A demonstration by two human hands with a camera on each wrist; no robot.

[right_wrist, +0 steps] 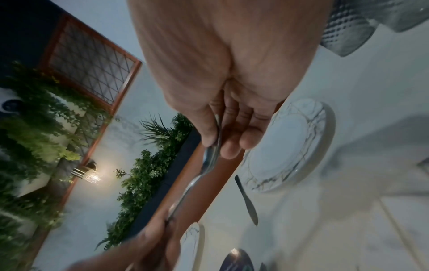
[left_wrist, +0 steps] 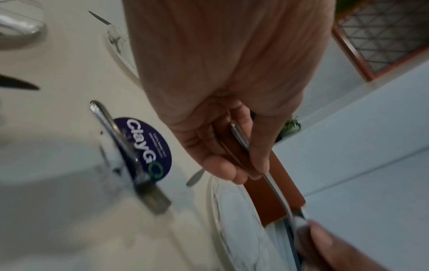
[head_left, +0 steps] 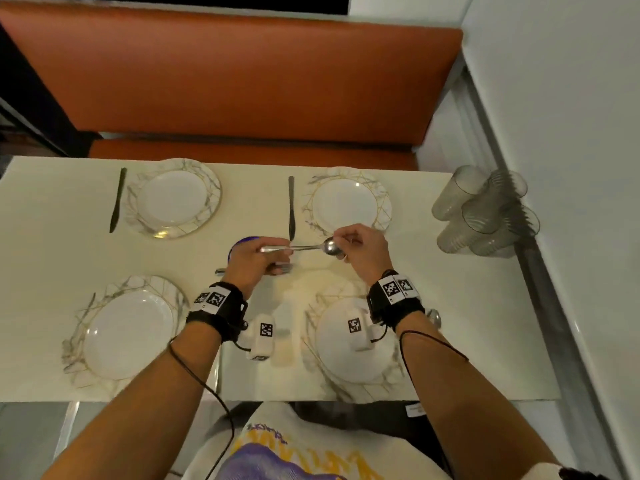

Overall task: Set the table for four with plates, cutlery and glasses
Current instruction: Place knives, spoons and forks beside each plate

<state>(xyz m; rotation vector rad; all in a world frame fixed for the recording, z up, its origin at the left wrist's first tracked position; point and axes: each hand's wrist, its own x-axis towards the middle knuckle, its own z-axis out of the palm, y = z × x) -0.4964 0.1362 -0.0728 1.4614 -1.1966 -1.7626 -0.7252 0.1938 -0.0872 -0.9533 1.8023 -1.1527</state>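
Note:
A silver spoon (head_left: 304, 247) hangs level over the middle of the table, held at both ends. My left hand (head_left: 277, 258) grips its handle (left_wrist: 241, 141). My right hand (head_left: 341, 245) pinches its bowl (right_wrist: 211, 157) between thumb and fingers. Four marbled white plates are laid out: far left (head_left: 173, 199), far right (head_left: 346, 202), near left (head_left: 128, 334) and near right (head_left: 332, 355). A black knife (head_left: 117, 200) lies left of the far left plate. Another knife (head_left: 291, 207) lies left of the far right plate. Stacked clear glasses (head_left: 485, 213) stand at the right edge.
A metal fork (left_wrist: 130, 152) lies on the table under my left hand, across a round blue sticker (left_wrist: 148, 146). An orange bench (head_left: 242, 81) runs along the far side. A white wall (head_left: 571, 168) closes the right side, just behind the glasses.

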